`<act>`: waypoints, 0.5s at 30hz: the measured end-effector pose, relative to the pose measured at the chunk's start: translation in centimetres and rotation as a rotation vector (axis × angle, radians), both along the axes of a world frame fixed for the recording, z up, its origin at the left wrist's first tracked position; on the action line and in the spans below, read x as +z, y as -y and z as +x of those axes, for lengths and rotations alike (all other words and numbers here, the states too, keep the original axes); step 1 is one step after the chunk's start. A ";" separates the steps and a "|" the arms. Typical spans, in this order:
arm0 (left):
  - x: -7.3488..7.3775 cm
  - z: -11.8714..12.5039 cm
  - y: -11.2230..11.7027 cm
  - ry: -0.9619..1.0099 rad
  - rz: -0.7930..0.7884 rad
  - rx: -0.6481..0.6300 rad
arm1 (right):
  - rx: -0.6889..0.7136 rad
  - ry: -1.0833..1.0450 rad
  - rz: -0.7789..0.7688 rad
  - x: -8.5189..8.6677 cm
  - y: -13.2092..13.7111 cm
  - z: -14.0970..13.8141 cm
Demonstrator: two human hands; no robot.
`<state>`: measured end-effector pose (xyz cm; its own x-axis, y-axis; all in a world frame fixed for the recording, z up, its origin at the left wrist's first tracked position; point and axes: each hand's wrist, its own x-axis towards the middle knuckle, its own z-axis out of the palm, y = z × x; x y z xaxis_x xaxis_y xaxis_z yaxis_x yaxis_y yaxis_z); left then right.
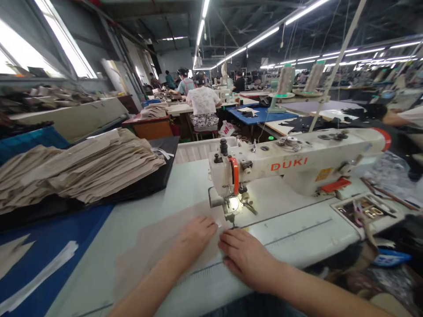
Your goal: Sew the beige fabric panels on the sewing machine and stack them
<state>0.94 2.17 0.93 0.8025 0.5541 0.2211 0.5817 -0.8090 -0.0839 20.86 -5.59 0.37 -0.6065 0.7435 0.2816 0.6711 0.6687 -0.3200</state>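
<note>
A thin beige piece of fabric point(145, 246) lies on the pale sewing machine table, its far end near the lit needle area. My left hand point(197, 235) rests on this fabric, fingers bent together and gripping it just in front of the presser foot. Close beside it, my right hand point(246, 257) is closed at the fabric's right edge; the fingertips and what they pinch are partly hidden. Both hands are on the near side of the white sewing machine point(287, 165), which has an orange lever and red DUKI lettering.
Left of the machine, a stack of beige fabric pieces point(109, 167) lies on black material. White strips point(42, 275) lie on a blue surface. A small parts tray point(366, 211) is set at the table's right. Thread cones point(286, 81) stand behind; a person point(202, 103) sits ahead.
</note>
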 end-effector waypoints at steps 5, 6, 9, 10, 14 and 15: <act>-0.1 0.5 -0.2 0.081 0.067 -0.004 | 0.001 -0.034 0.005 -0.4 -0.1 0.1; -0.3 0.6 -0.3 0.086 0.069 0.003 | -0.001 -0.042 0.010 -0.4 -0.1 0.1; -0.9 0.7 -0.7 0.092 0.061 0.009 | -0.005 -0.048 0.023 -0.5 0.0 0.0; -1.1 0.6 -0.8 0.099 0.060 0.002 | -0.008 -0.047 0.024 -0.5 0.0 0.0; -1.5 0.7 -0.9 0.124 0.061 -0.034 | -0.012 -0.047 0.021 -0.4 0.0 0.0; -1.5 0.7 -0.9 0.126 0.065 -0.033 | -0.012 -0.047 0.021 -0.5 0.0 0.0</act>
